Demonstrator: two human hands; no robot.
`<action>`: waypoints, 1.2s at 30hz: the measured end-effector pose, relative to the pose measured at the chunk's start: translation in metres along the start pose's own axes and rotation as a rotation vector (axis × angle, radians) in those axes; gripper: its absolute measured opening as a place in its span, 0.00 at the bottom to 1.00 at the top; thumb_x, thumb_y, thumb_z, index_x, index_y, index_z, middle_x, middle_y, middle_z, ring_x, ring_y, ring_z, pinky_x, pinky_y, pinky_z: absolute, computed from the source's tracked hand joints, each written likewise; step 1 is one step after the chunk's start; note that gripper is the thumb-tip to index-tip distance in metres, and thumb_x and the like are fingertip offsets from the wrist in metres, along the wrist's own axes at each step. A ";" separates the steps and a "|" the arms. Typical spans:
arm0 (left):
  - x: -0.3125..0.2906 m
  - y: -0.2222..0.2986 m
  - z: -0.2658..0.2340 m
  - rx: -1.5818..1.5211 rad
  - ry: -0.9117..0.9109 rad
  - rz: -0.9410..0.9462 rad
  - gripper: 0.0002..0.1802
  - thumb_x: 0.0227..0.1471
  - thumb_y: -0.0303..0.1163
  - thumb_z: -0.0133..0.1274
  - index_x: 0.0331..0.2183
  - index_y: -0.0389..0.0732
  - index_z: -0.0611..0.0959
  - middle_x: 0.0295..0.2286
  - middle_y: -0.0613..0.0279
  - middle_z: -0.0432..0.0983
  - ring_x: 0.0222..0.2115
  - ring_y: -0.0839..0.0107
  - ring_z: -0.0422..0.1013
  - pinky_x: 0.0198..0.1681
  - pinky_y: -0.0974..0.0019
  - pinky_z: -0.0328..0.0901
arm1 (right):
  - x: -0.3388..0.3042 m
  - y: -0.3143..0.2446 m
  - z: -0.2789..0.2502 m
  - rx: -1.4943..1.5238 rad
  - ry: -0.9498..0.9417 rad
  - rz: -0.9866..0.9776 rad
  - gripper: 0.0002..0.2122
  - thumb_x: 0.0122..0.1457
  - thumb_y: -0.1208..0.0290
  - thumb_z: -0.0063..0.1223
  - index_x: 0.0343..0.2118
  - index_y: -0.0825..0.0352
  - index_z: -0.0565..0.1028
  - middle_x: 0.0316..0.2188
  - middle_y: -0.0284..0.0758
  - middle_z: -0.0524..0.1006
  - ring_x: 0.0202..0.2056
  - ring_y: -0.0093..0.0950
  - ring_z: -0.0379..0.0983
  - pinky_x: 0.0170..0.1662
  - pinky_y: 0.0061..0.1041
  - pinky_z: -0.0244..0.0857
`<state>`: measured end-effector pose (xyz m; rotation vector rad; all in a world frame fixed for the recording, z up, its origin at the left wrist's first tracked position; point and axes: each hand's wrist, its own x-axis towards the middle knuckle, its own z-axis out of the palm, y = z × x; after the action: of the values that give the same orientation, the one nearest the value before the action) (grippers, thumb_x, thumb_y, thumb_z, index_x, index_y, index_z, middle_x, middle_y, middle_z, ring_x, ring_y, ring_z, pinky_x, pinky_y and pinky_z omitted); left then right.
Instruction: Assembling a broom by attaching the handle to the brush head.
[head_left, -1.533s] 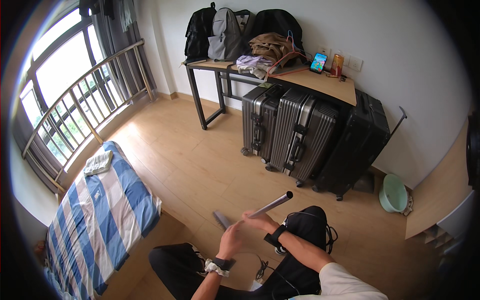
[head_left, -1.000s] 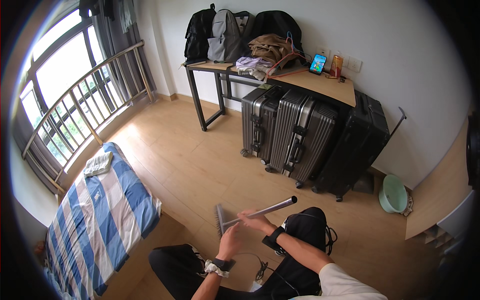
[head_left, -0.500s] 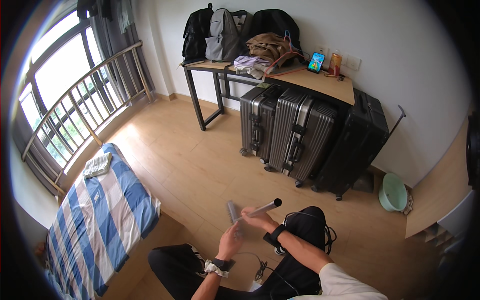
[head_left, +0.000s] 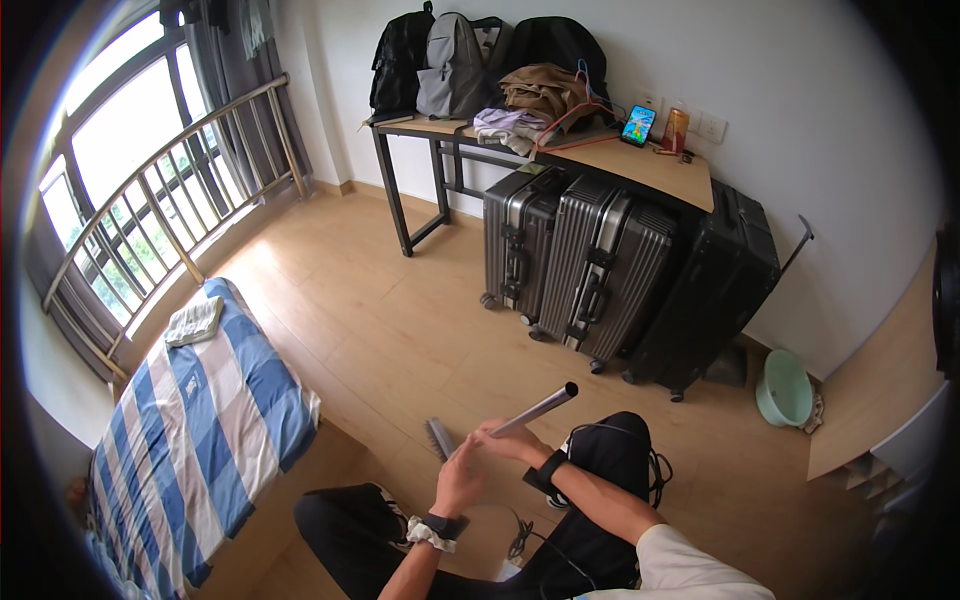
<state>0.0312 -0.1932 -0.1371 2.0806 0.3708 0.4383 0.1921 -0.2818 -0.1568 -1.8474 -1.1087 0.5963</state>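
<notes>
Low in front of me, over the floor between my bent legs, my hands are close together. My right hand (head_left: 512,445) wraps round a slim silver-grey tube (head_left: 540,405) with a dark end, which slants up to the right. My left hand (head_left: 460,486), fingers closed, is by the lower end of a grey piece with a comb-like toothed edge (head_left: 438,438), which slants up to the left. Whether the two grey parts are joined is hidden by my fingers. A black cable (head_left: 522,540) lies loosely between my legs, below my hands.
A bed with a blue-and-white checked sheet (head_left: 215,400) stands at left, below a railing (head_left: 165,215). Dark ribbed suitcases (head_left: 610,270) stand under a desk (head_left: 660,172) bearing backpacks, clothes, a propped phone (head_left: 637,125) and a can (head_left: 675,128). A green basin (head_left: 784,388) is at right.
The toothed grey piece has swung left, away from the tube. The tube's dark end has moved slightly right and up, and my hands have drawn closer together.
</notes>
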 end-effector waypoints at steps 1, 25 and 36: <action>0.000 0.001 0.000 -0.005 0.004 -0.006 0.36 0.43 0.23 0.53 0.56 0.35 0.67 0.49 0.48 0.71 0.48 0.59 0.71 0.42 0.64 0.71 | 0.000 -0.001 -0.001 -0.037 -0.013 0.020 0.11 0.61 0.65 0.48 0.33 0.68 0.78 0.25 0.40 0.79 0.28 0.29 0.76 0.32 0.28 0.67; -0.002 -0.003 0.001 0.022 0.042 -0.053 0.29 0.41 0.25 0.52 0.50 0.35 0.74 0.39 0.49 0.78 0.36 0.58 0.77 0.39 0.64 0.71 | -0.004 0.001 0.009 -0.272 -0.023 -0.212 0.10 0.56 0.65 0.50 0.28 0.66 0.78 0.26 0.46 0.78 0.31 0.44 0.76 0.34 0.36 0.70; -0.003 -0.004 -0.001 0.032 0.033 -0.062 0.33 0.42 0.26 0.52 0.54 0.37 0.71 0.36 0.49 0.78 0.35 0.58 0.77 0.38 0.64 0.71 | -0.007 -0.010 0.004 -0.176 -0.033 -0.253 0.10 0.56 0.64 0.51 0.28 0.64 0.78 0.25 0.44 0.78 0.29 0.44 0.76 0.31 0.36 0.69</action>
<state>0.0280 -0.1918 -0.1406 2.0884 0.4639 0.4330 0.1820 -0.2839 -0.1506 -1.8107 -1.4292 0.3940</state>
